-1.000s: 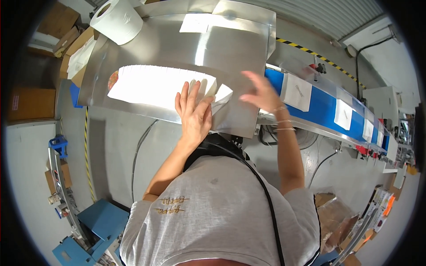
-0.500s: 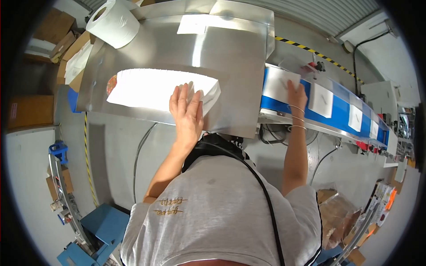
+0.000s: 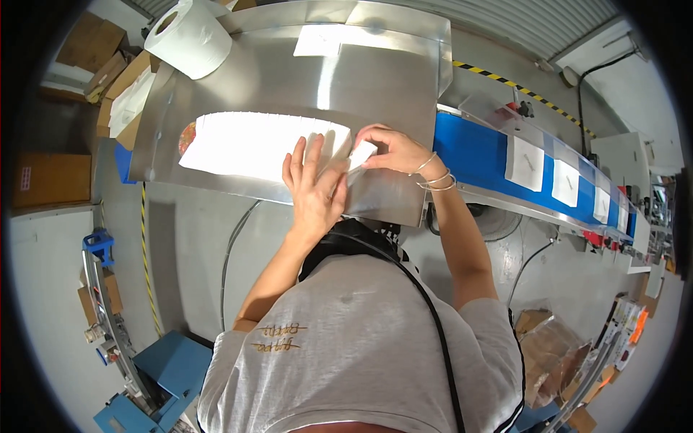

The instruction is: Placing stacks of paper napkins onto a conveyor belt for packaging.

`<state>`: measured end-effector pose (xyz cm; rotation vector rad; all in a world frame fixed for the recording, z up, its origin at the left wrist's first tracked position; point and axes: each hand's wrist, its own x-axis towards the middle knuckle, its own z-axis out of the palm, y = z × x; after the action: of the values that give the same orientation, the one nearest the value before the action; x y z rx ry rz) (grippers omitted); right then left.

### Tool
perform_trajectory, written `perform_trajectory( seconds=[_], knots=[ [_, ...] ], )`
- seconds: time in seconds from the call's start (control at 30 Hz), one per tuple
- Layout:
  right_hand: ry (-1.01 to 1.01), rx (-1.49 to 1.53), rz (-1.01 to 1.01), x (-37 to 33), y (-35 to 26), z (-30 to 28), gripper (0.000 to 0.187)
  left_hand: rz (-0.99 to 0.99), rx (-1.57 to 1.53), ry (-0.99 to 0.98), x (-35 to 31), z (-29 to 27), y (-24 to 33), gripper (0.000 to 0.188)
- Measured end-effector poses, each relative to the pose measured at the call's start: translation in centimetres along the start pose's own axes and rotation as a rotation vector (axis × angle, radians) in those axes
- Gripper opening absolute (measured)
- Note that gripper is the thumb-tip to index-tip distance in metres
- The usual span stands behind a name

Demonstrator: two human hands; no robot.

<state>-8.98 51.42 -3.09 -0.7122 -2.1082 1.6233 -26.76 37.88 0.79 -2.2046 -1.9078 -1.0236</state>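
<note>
Landmark: the long row of thin white flat packets [image 3: 245, 144], standing packed together on the brushed-steel desk [image 3: 393, 83]; its far edge shows many close ridges.

Left hand [image 3: 314, 191]: open, fingers spread, laid against the near side of the row close to its right end. The palm faces the row; the thumb side points to the right end.

Right hand [image 3: 397, 150]: at the right end of the row, thumb and fingers closed about a small white angled end piece [image 3: 363, 153], which tilts away from the row. Whether this piece is separate from the neighbouring packet cannot be told. Thin bangles [image 3: 436, 182] circle the wrist.

Left end of the row: a red-orange patterned rounded object [image 3: 188, 137], mostly covered.

Right of the row, beyond the desk edge: a blue flat conveyor belt [image 3: 469, 148]. White square packets [image 3: 525, 163] lie spaced along it, each with a small grey mark; the portion of belt closest to the row is bare.

Beyond the row: a white flat sheet [image 3: 317, 41]; farther left, a thick white paper roll [image 3: 198, 47].
</note>
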Motion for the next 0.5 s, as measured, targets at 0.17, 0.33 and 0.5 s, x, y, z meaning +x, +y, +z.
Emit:
perform_trajectory(
  seconds=[0.17, 0.33, 0.5],
  knots=[
    [0.348, 0.268, 0.227, -4.2, 3.2, -1.0, 0.029, -0.156, 0.019, 0.064, 0.0, 0.4, -1.6, 0.034],
    [1.015, -0.184, 0.532, -10.6, 6.2, -8.3, 0.036, -0.156, -0.038, 0.077, 0.1, 0.4, -1.6, 0.03],
    [1.129, -1.205, 0.488, -10.7, 5.3, -8.3, 0.059, -0.192, -0.074, 0.063, 0.4, 0.0, -1.5, 0.029]
  ],
)
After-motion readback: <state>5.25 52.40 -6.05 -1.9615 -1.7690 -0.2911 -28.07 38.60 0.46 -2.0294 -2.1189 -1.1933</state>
